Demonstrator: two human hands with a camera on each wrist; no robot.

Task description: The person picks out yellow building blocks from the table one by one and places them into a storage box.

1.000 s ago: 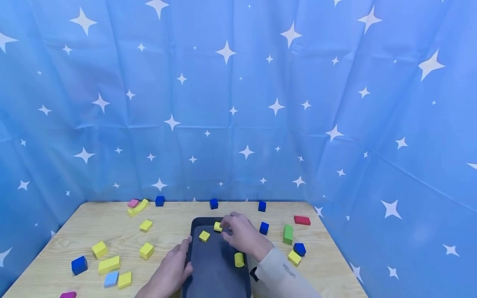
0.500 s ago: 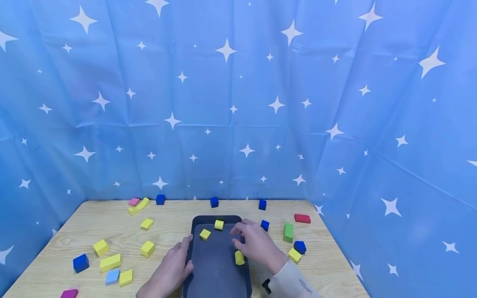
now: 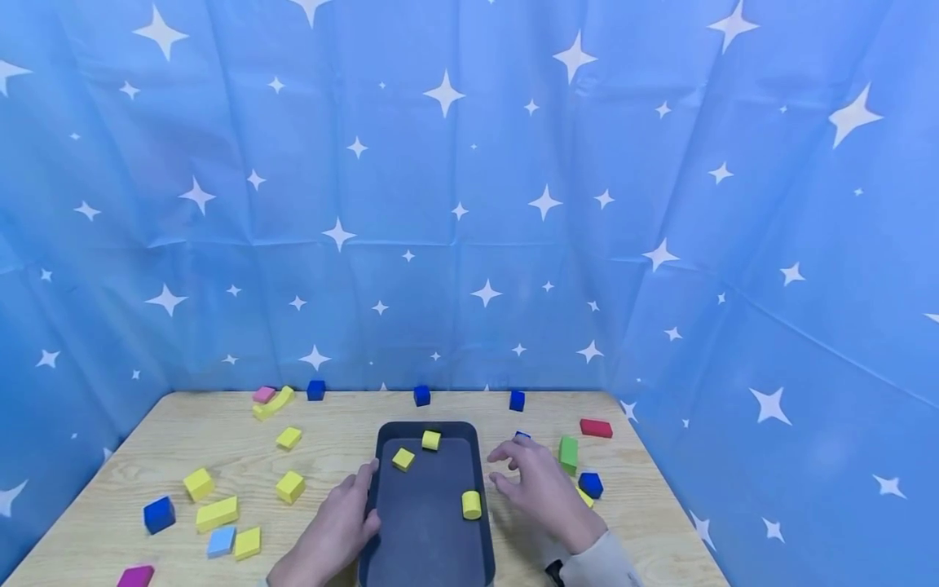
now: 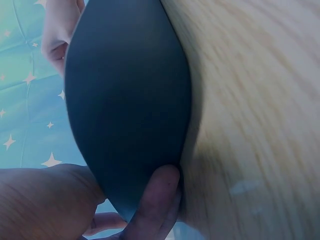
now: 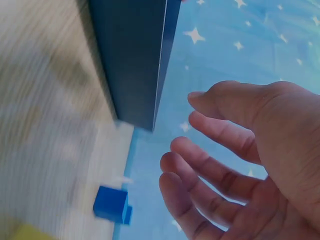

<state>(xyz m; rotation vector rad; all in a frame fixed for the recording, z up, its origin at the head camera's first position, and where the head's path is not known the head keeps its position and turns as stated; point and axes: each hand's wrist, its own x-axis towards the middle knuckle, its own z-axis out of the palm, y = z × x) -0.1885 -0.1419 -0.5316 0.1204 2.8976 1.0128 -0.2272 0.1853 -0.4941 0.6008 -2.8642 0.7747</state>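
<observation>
A dark grey tray (image 3: 429, 534) lies lengthwise on the table. In it are a yellow cube (image 3: 403, 459), a small yellow cylinder (image 3: 431, 440) by the far end, and another yellow cylinder (image 3: 472, 505) by the right wall. My left hand (image 3: 333, 522) grips the tray's left side, thumb over the rim; the left wrist view shows fingers (image 4: 159, 195) against its outer wall. Just right of the tray hovers my right hand (image 3: 543, 493), fingers loosely bent, holding nothing. It partly covers a blue block (image 3: 522, 434) and a yellow block (image 3: 585, 497).
Several yellow blocks lie on the left, with a blue block (image 3: 159, 515), a light blue block (image 3: 222, 541) and a magenta block (image 3: 136, 576). On the right are a green block (image 3: 568, 454), a red block (image 3: 596, 428) and a blue block (image 3: 590, 485). A starry curtain (image 3: 469, 204) hangs behind.
My right hand has left the far yellow cylinder, which stays in the tray, and moved right, out past the tray's right rim. The left hand keeps its hold on the tray.
</observation>
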